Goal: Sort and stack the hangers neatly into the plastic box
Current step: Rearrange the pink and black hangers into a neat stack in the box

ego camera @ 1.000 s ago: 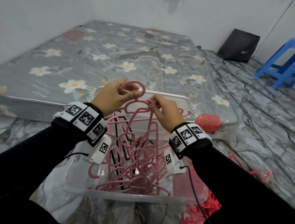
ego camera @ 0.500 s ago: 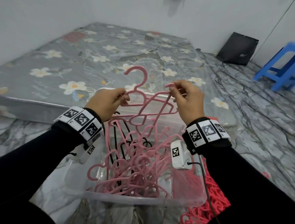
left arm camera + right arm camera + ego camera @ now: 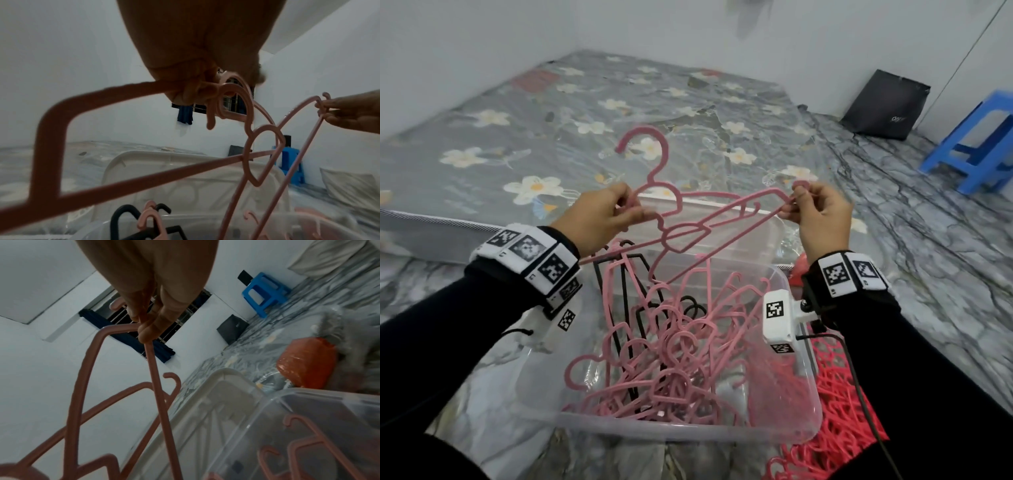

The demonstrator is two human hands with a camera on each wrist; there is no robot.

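Two pink plastic hangers held above the clear plastic box (image 3: 803,380)

Nearest, red hangers (image 3: 835,407) lie heaped on the floor right of the box, which holds tangled pink hangers (image 3: 674,356) and black hangers (image 3: 635,308). Above it, the left hand (image 3: 599,219) grips one pink hanger (image 3: 654,178) below its hook; the right hand (image 3: 822,219) pinches another's corner (image 3: 722,229). Beyond: white lid (image 3: 739,219), flowered grey mattress (image 3: 551,130), blue plastic stool (image 3: 976,150), black bag (image 3: 883,106).

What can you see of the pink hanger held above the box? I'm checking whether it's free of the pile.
The pink hanger looks like thin matte plastic, hook up, with a heart-shaped loop below the neck. The left hand pinches its shoulder and the right hand its far tip. It crosses another pink hanger; whether they are hooked is unclear.
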